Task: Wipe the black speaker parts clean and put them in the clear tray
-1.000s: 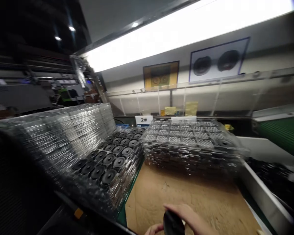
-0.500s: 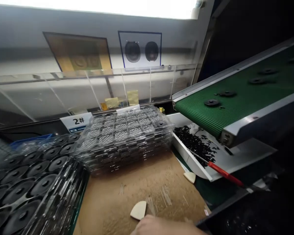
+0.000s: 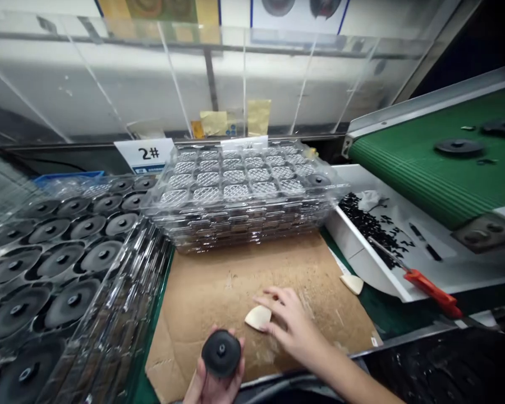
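My left hand (image 3: 215, 387) is closed around the rim of a black round plastic disc (image 3: 221, 354). The disc is tilted up, with a small hub at its centre. Just right of it, my right hand (image 3: 287, 317) has its fingers apart at the right side of a cream wedge-shaped piece (image 3: 257, 318) lying on the cardboard. Thumb and forefinger are at the edge of this piece; whether they press on it I cannot tell.
A clear tray stack (image 3: 244, 196) stands behind the cardboard sheet (image 3: 219, 275). Black discs fill trays (image 3: 67, 258) at left. On the right are another wedge piece (image 3: 352, 283), a white bin (image 3: 374, 269) with small black pieces, a red-handled tool (image 3: 433, 292) and a green conveyor (image 3: 412, 168).
The view has tilted down and moved closer. My left hand with the black disc has come into view. More of my right hand and forearm shows, its fingers now spread beside the wedge piece.
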The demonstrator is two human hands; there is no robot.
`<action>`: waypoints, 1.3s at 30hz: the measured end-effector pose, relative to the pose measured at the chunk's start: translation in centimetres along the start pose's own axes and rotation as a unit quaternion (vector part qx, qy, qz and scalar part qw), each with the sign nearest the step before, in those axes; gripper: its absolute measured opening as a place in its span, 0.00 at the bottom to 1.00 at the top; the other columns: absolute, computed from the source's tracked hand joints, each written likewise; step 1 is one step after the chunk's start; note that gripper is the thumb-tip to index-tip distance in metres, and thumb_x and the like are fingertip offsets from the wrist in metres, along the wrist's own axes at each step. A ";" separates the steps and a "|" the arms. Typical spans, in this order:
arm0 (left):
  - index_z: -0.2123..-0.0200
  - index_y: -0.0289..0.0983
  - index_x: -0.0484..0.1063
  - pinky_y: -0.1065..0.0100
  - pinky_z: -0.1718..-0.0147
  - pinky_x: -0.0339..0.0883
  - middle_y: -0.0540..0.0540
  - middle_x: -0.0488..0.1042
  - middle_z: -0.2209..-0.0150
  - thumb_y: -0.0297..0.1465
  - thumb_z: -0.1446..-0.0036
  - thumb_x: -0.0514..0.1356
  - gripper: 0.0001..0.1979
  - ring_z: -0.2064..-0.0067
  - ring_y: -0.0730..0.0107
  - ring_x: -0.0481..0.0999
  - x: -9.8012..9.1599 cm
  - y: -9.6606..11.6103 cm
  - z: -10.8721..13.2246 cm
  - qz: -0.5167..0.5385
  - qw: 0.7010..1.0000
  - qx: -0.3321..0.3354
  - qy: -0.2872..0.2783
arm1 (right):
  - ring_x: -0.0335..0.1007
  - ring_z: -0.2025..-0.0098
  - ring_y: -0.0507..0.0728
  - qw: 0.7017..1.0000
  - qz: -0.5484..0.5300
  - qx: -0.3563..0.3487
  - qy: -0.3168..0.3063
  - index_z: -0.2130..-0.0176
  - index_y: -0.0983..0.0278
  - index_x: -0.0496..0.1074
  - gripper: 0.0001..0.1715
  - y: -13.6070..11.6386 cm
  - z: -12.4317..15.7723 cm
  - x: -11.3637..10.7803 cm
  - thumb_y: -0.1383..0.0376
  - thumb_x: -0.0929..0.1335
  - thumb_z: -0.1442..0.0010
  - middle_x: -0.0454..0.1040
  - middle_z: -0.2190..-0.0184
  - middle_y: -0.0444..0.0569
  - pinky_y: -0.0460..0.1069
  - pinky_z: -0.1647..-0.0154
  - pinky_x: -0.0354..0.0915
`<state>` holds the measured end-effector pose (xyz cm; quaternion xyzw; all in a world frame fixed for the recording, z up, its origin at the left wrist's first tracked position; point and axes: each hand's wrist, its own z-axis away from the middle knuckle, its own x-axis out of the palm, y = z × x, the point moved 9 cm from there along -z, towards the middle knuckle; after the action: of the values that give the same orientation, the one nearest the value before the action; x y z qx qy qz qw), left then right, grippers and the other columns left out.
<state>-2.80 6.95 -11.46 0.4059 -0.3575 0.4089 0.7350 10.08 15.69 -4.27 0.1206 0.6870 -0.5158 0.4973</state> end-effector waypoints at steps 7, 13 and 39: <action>0.52 0.51 0.71 0.60 0.44 0.58 0.49 0.72 0.48 0.38 0.46 0.59 0.17 0.44 0.56 0.66 -1.4 3.3 -0.8 0.055 0.996 0.075 0.017 | 0.59 0.50 0.65 1.000 0.025 -0.008 -0.010 0.45 0.63 0.64 0.27 2.1 -0.7 4.9 0.73 0.64 0.44 0.62 0.49 0.59 0.62 0.51 0.63; 0.49 0.47 0.68 0.60 0.42 0.55 0.43 0.69 0.45 0.36 0.47 0.60 0.20 0.41 0.55 0.61 -0.4 4.0 -0.4 0.052 0.990 0.105 0.075 | 0.62 0.52 0.63 0.998 0.019 -0.041 0.034 0.44 0.59 0.62 0.24 2.3 -2.3 5.4 0.65 0.62 0.39 0.62 0.52 0.57 0.60 0.54 0.65; 0.49 0.43 0.69 0.68 0.51 0.67 0.43 0.73 0.50 0.36 0.56 0.67 0.28 0.47 0.59 0.70 4.2 3.2 -1.4 -0.124 0.983 0.091 0.098 | 0.67 0.54 0.52 0.969 -0.213 -0.093 0.087 0.45 0.60 0.60 0.19 -7.0 -2.4 -4.0 0.68 0.59 0.35 0.70 0.53 0.46 0.47 0.53 0.65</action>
<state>-3.63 10.56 -7.43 0.4704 -0.1919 0.3837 0.7712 5.91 15.99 2.96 -0.0314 0.7827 -0.5311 0.3231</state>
